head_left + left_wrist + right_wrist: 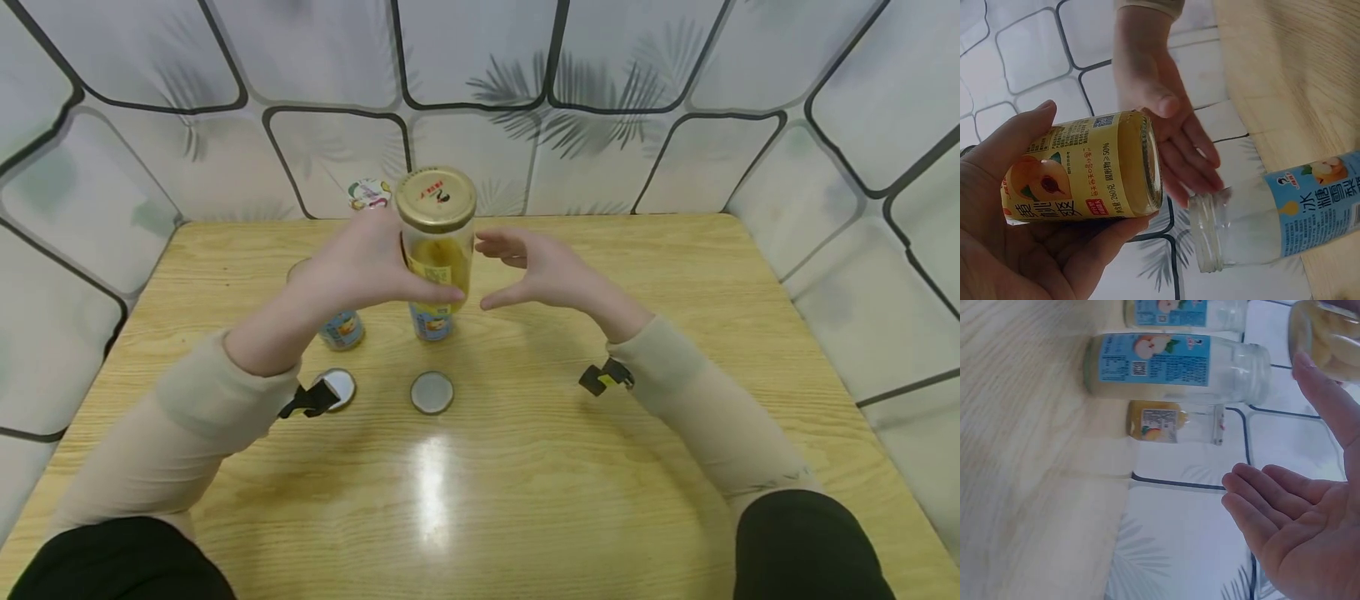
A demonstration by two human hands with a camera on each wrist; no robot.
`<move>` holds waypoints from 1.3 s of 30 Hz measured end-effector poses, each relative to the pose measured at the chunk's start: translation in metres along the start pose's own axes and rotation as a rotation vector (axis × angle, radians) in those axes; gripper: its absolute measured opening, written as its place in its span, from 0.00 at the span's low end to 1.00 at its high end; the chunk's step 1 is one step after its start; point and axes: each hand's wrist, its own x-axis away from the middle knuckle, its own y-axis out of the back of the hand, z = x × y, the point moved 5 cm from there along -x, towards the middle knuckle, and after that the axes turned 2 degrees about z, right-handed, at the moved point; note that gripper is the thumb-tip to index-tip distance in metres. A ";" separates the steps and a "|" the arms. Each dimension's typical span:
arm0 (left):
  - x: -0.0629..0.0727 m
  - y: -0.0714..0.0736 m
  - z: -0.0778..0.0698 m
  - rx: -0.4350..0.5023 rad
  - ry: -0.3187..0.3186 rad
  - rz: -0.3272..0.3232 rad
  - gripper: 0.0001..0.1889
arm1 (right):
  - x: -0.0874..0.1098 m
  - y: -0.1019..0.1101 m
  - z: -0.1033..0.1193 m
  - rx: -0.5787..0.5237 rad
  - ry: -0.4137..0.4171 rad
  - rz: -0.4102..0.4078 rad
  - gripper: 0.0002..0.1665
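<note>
My left hand [363,265] grips a glass jar of yellow peaches [1079,169] with a gold lid [437,198], fingers and thumb wrapped round its side. The peach jar is upright and raised, overlapping a blue-labelled glass jar [1319,203] in the head view. That lower jar stands on the table with a bare threaded mouth. To the right of the peach jar my right hand [543,271] holds nothing, fingers spread and palm toward the jar. A second blue-labelled jar [342,331] stands to the left, partly hidden by my left arm.
Two round lids, one nearer the middle [432,392] and one by the left wrist [341,387], lie on the wooden table [525,483]. A smaller jar with yellow contents [1160,422] stands further back. A tile-patterned wall [472,158] borders the table's far edge.
</note>
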 end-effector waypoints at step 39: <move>-0.005 -0.052 0.007 0.005 -0.020 0.123 0.30 | 0.055 0.041 0.103 0.022 0.316 -0.122 0.50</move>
